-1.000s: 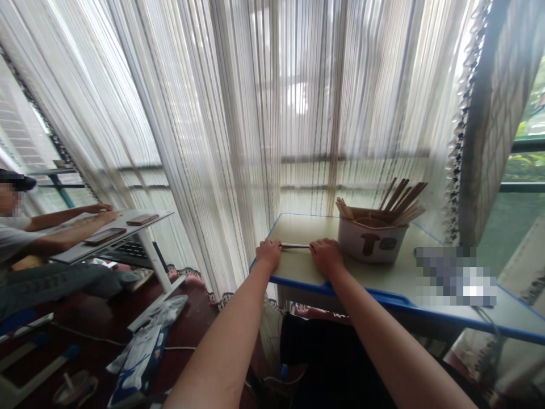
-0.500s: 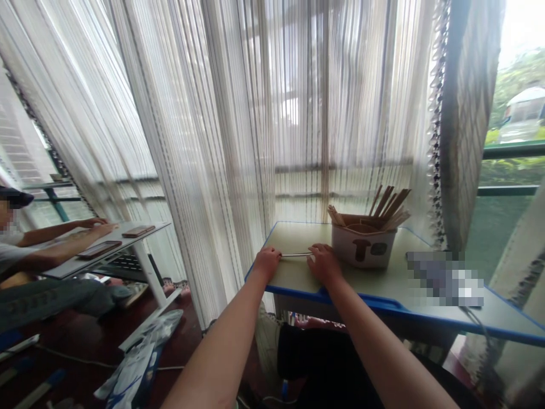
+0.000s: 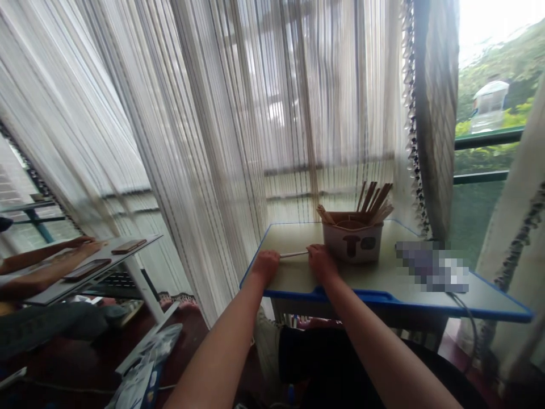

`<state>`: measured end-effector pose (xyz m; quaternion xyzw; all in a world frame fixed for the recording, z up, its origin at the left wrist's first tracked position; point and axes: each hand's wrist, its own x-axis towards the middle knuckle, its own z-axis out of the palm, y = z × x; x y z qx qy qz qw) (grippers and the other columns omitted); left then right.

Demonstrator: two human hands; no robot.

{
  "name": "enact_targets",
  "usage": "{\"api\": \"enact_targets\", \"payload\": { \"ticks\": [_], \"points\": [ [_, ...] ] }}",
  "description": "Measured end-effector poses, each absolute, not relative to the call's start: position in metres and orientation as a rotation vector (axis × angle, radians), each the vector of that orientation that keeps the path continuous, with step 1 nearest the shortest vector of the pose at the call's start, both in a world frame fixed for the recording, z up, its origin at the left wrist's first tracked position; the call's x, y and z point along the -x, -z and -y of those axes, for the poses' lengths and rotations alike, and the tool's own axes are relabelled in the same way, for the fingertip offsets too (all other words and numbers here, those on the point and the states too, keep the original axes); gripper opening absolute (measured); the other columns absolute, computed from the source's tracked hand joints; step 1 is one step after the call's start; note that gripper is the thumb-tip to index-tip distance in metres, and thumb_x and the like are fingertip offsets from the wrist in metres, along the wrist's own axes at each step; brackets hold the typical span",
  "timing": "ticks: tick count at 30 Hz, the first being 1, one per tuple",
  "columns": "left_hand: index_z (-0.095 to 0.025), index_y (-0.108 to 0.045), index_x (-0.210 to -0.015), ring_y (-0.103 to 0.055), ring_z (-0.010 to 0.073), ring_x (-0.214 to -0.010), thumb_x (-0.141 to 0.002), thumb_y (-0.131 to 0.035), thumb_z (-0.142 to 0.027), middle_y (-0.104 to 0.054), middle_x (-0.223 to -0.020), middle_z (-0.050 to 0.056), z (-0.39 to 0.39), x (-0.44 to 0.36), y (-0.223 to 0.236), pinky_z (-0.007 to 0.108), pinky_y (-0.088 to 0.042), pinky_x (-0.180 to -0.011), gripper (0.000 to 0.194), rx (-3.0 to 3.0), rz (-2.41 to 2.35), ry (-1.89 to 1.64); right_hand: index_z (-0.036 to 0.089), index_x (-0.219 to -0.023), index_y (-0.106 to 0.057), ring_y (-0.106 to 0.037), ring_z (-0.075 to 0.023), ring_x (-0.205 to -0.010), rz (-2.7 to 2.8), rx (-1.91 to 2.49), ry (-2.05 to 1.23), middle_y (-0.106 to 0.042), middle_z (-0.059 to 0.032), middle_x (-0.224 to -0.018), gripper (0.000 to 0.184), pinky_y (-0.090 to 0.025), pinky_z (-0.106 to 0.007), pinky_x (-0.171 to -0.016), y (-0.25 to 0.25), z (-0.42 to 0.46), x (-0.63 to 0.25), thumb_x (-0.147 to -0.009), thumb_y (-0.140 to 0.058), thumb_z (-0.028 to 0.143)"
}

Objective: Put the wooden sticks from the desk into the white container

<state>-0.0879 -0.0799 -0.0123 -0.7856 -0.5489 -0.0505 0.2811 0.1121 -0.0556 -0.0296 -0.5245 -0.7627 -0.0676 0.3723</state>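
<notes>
Across the left part of the desk (image 3: 293, 278), a thin, pale chopstick-like stick (image 3: 293, 254) lies level between my two hands. My left hand (image 3: 267, 266) is closed around its left end. The fingers of my right hand (image 3: 321, 262) are bent together at the other end. Whether it is a single stick or a pair pressed together is too small to tell. Just right of my right hand stands a white box (image 3: 351, 247) with brown mushroom-like pictures on its front. Long brown sticks (image 3: 372, 197) and paler thin ones (image 3: 324, 213) poke up from its compartments.
A blurred-out object (image 3: 430, 266) with a cable (image 3: 468, 318) lies on the desk's right side. Sheer curtains (image 3: 204, 142) hang behind. To the left, another person's arms (image 3: 63, 262) rest on a white table (image 3: 145, 232) bearing two phone-like objects (image 3: 87, 270).
The camera view has turned, so the box and the blurred object appear further left. My hands still hold the stick at both ends, and its right end now sits slightly higher.
</notes>
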Motion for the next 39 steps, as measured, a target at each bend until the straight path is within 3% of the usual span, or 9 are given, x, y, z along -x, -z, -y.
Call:
{"api": "enact_targets", "payload": {
  "ticks": [13, 27, 39],
  "points": [
    [-0.007, -0.056, -0.082, -0.056, 0.0209, -0.075, -0.078, -0.039, -0.006, -0.059, -0.077, 0.013, 0.080, 0.084, 0.015, 0.035, -0.037, -0.068, 0.018, 2.071, 1.356, 0.039, 0.017, -0.104, -0.059, -0.047, -0.0164, -0.099, 1.957, 1.306, 0.170, -0.060, -0.0068, -0.102, 0.031, -0.030, -0.026, -0.089, 0.031, 0.055, -0.114, -0.080, -0.039, 0.015],
    [-0.008, -0.059, -0.085, -0.058, 0.0217, -0.077, -0.078, -0.039, -0.006, -0.062, -0.080, 0.014, 0.086, 0.088, 0.015, 0.036, -0.037, -0.073, 0.021, 2.071, 1.476, 0.102, 0.016, -0.103, -0.059, -0.047, -0.0158, -0.102, 1.952, 1.239, 0.074, -0.060, -0.0074, -0.102, 0.031, -0.030, -0.027, -0.092, 0.028, 0.057, -0.113, -0.081, -0.038, 0.014],
    [-0.011, -0.060, -0.083, -0.059, 0.0225, -0.080, -0.079, -0.037, -0.008, -0.063, -0.083, 0.013, 0.088, 0.093, 0.013, 0.039, -0.040, -0.075, 0.024, 2.073, 1.649, 0.152, 0.006, -0.113, -0.051, -0.050, -0.0191, -0.103, 1.784, 1.277, -0.315, -0.055, -0.0150, -0.112, 0.050, -0.035, -0.028, -0.091, 0.039, 0.037, -0.121, -0.075, -0.047, 0.037]
  ]
}}
